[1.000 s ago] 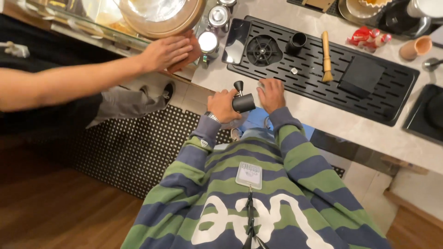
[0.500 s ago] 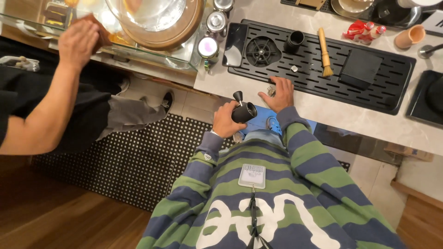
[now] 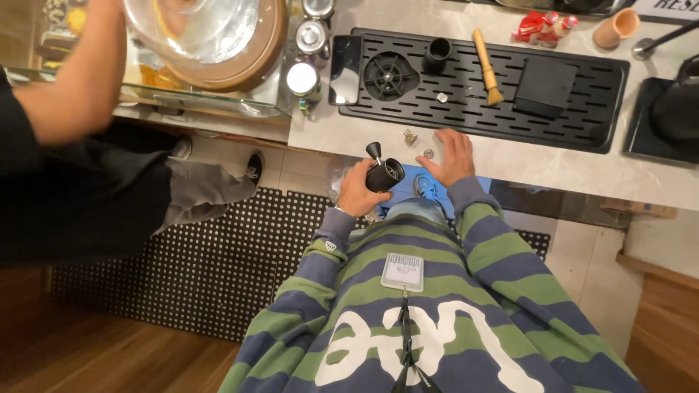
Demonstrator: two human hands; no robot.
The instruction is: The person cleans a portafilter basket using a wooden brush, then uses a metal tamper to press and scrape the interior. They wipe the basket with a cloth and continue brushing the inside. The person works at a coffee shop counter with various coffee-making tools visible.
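Two hands, left hand (image 3: pixel 354 191) grip clamped on black grinder (image 3: pixel 384 175), right hand (image 3: pixel 453 155) seemingly flat, open on counter (image 3: pixel 524 161)

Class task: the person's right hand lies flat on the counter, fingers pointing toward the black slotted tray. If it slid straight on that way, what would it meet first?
Probably the near edge of the black slotted tray: the right hand points at it across bare counter.

Head camera, steeply downward, close overhead

Black grinder (image 3: pixel 384 175), green/blue striped sleeves (image 3: pixel 473 218), black slotted tray (image 3: pixel 582 109).
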